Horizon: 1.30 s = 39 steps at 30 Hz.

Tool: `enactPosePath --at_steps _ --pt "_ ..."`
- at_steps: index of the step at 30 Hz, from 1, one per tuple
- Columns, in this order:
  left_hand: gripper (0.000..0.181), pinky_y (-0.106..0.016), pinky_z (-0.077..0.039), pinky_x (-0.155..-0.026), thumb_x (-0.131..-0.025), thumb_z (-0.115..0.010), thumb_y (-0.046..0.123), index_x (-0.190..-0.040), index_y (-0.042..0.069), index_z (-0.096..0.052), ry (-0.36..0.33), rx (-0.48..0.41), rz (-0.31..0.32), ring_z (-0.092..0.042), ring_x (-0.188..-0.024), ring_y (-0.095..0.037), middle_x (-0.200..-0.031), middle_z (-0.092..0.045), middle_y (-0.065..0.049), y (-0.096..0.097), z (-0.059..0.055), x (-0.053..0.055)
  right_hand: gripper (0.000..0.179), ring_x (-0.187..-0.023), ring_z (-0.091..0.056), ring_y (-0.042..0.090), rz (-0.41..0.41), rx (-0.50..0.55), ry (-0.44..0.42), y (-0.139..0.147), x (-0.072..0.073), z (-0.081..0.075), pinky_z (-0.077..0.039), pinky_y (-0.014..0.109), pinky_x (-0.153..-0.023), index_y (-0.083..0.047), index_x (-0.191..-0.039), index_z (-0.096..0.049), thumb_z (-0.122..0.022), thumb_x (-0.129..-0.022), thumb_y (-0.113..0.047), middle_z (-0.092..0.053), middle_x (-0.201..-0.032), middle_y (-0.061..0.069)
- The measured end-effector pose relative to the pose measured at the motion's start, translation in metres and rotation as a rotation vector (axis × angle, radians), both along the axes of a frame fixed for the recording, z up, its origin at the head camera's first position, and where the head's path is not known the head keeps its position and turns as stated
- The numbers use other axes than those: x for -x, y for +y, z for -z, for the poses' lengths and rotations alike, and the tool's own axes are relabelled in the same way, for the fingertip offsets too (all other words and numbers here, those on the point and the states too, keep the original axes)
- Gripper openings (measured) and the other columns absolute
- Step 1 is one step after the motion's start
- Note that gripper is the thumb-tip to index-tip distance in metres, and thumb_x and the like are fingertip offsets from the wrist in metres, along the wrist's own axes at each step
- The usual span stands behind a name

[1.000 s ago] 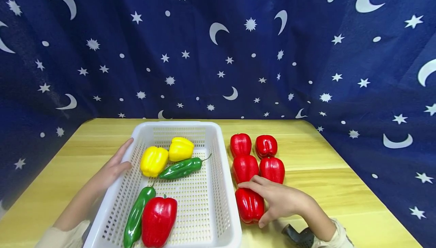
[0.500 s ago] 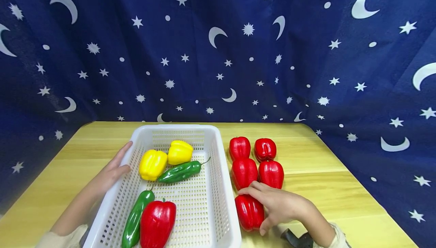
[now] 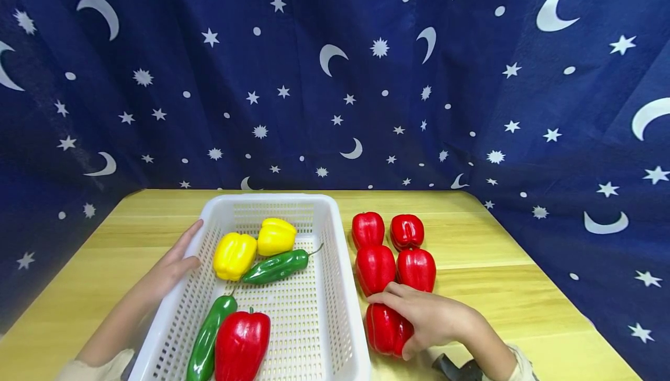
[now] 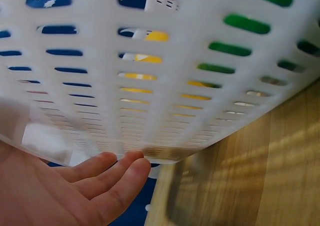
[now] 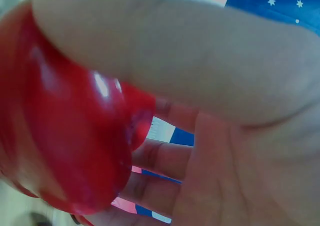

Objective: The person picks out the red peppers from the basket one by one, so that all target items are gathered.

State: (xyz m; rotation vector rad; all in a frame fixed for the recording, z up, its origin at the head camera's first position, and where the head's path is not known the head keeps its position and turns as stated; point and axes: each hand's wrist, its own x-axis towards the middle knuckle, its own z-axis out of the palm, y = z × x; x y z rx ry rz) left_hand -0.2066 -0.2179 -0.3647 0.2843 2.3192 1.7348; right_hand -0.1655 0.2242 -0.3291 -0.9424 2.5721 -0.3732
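In the head view my right hand [image 3: 431, 317] grips a glossy red bell pepper [image 3: 386, 330], the nearest of a group on the table. The right wrist view shows the thumb across one side of this bell pepper [image 5: 75, 131], with the fingers curled round the other. My left hand [image 3: 166, 271] rests at the left rim of a white perforated basket [image 3: 349, 288]. Its fingers lie nearly straight along the rim in the left wrist view. Inside the basket are two yellow bell peppers [image 3: 235, 256], two long green peppers [image 3: 277, 266] and a red bell pepper [image 3: 242, 346].
Several more red bell peppers [image 3: 376, 269] stand close together beyond my right hand, to the right of the basket. A black object [image 3: 456, 367] shows by my right wrist. Behind the wooden table [image 3: 492, 288] hangs a dark blue curtain [image 3: 293, 78] with moons and stars.
My right fingers have closed in round the nearest red bell pepper, which has shifted slightly right. The whole scene sits a little lower in the head view. My left hand stays at the basket rim.
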Motion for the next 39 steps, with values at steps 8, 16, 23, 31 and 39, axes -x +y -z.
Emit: enactPosePath --at_steps 8,16,23,31,39 --pt "0.074 -0.050 -0.057 -0.064 -0.091 -0.034 0.006 -0.146 0.032 0.009 -0.004 0.011 -0.017 -0.039 -0.116 -0.058 -0.149 -0.001 -0.028 -0.009 -0.005 -0.006 0.080 -0.105 -0.045 0.010 -0.002 0.016 -0.022 -0.010 0.003 0.002 -0.053 0.020 -0.071 -0.028 -0.126 -0.046 -0.083 -0.056 -0.017 -0.046 -0.110 -0.013" --pt "0.073 -0.050 -0.057 -0.064 -0.092 -0.033 0.006 -0.146 0.032 0.010 0.008 0.010 -0.015 -0.037 -0.117 -0.058 -0.150 0.000 -0.027 -0.016 -0.005 -0.006 0.083 -0.107 -0.044 0.015 -0.020 0.008 0.011 -0.017 0.006 0.000 -0.054 0.021 -0.071 -0.024 -0.128 -0.046 -0.083 -0.055 -0.016 -0.047 -0.113 -0.008" --pt "0.073 -0.052 -0.056 -0.065 -0.090 -0.032 0.005 -0.146 0.031 0.009 0.012 -0.039 -0.001 -0.035 -0.118 -0.059 -0.151 0.002 -0.025 -0.013 0.000 -0.006 0.082 -0.111 -0.043 0.018 -0.033 0.025 0.032 -0.009 0.003 -0.007 -0.053 0.028 -0.081 -0.017 -0.132 -0.044 -0.081 -0.059 -0.014 -0.047 -0.121 -0.005" --pt "0.075 -0.052 -0.056 -0.065 -0.089 -0.031 0.004 -0.146 0.031 0.010 0.019 -0.076 0.005 -0.033 -0.119 -0.059 -0.152 0.003 -0.022 -0.004 0.000 0.001 0.074 -0.108 -0.045 0.023 -0.018 0.086 0.092 0.004 0.014 -0.023 -0.051 0.036 -0.086 -0.009 -0.133 -0.043 -0.075 -0.071 -0.031 -0.051 -0.123 0.005" --pt "0.075 -0.052 -0.056 -0.065 -0.088 -0.032 0.003 -0.146 0.027 0.010 0.051 -0.061 0.011 -0.035 -0.118 -0.059 -0.151 0.002 -0.024 0.001 0.001 0.004 0.079 -0.120 -0.041 0.035 0.050 0.074 0.094 -0.005 0.035 -0.043 -0.044 0.056 -0.093 -0.008 -0.137 -0.037 -0.068 -0.075 -0.046 -0.044 -0.132 0.016"
